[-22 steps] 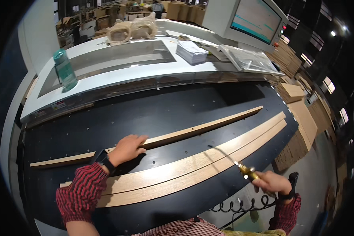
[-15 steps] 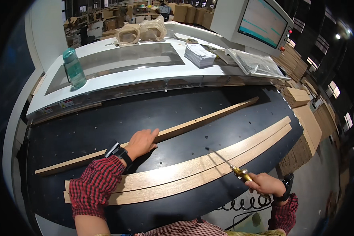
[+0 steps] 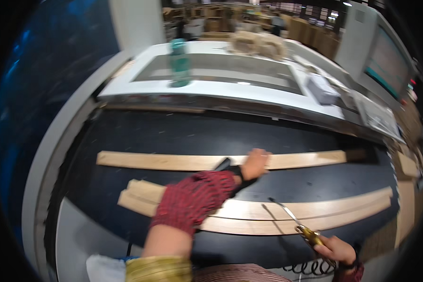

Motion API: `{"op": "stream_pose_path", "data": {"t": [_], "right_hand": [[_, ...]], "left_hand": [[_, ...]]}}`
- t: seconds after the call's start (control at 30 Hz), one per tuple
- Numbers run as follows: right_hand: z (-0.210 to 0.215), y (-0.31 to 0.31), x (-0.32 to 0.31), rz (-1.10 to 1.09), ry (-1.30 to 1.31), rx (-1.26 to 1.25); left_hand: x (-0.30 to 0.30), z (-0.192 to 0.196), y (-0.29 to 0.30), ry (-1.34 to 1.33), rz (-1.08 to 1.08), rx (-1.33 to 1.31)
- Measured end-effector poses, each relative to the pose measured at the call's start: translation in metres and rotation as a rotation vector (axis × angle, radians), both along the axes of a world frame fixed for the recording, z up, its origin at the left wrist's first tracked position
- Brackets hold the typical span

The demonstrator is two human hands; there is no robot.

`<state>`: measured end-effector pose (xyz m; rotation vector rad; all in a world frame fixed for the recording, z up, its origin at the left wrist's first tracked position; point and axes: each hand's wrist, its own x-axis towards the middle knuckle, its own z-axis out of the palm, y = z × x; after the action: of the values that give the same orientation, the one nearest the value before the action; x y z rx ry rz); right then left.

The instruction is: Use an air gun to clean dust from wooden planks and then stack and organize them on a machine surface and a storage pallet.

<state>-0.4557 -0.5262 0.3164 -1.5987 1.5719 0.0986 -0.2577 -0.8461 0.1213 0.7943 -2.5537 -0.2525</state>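
Observation:
A long pale wooden strip lies across the far part of the dark worktable, its broad face showing. My left hand is closed on this strip right of its middle; motion smears the fingers. In my right hand is a brass-coloured air blow gun with a thin metal nozzle, held above the near strips. Two more wooden strips lie side by side nearer me, a farther one and a nearer one. My left forearm hides part of both.
Beyond the worktable is a white machine top with a green bottle, a paper stack and plastic-wrapped rolls. A screen stands at the far right. A black coiled hose hangs by the near edge.
My view has swung left. The far strip has turned from its narrow, holed edge to its broad face, with my left hand on it. The blow gun stays over the near strips.

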Motion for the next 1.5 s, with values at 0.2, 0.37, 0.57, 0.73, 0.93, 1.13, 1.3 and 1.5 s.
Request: {"op": "stream_pose_path", "data": {"t": [0.2, 0.37, 0.57, 0.73, 0.93, 1.13, 1.3, 1.5], "right_hand": [[-0.016, -0.011, 0.0, 0.05, -0.221, 0.114], [-0.017, -0.013, -0.002, -0.137, -0.398, 0.17], [0.0, 0.01, -0.031, -0.271, -0.1, 0.002], [-0.021, 0.044, -0.081, -0.381, 0.206, -0.135], [-0.045, 0.118, -0.198, -0.875, 0.883, -0.406], [-0.042, 0.083, -0.098, -0.618, -0.101, -0.101], [-0.04, 0.057, -0.012, -0.337, -0.155, -0.246], [-0.056, 0.015, 0.108, -0.058, -0.279, -0.135]], "left_hand": [[-0.005, 0.012, 0.03, -0.064, -0.122, 0.047], [-0.008, 0.016, 0.051, -0.008, -0.224, 0.031], [0.007, 0.026, 0.048, 0.019, -0.159, 0.103], [0.037, 0.029, 0.043, -0.097, -0.143, 0.017], [0.023, 0.05, 0.054, -0.176, -0.26, -0.024], [0.048, 0.038, 0.028, -0.146, -0.228, -0.115], [0.051, 0.004, -0.001, -0.09, -0.166, -0.171], [0.084, 0.031, 0.034, -0.11, -0.042, -0.097]]}}
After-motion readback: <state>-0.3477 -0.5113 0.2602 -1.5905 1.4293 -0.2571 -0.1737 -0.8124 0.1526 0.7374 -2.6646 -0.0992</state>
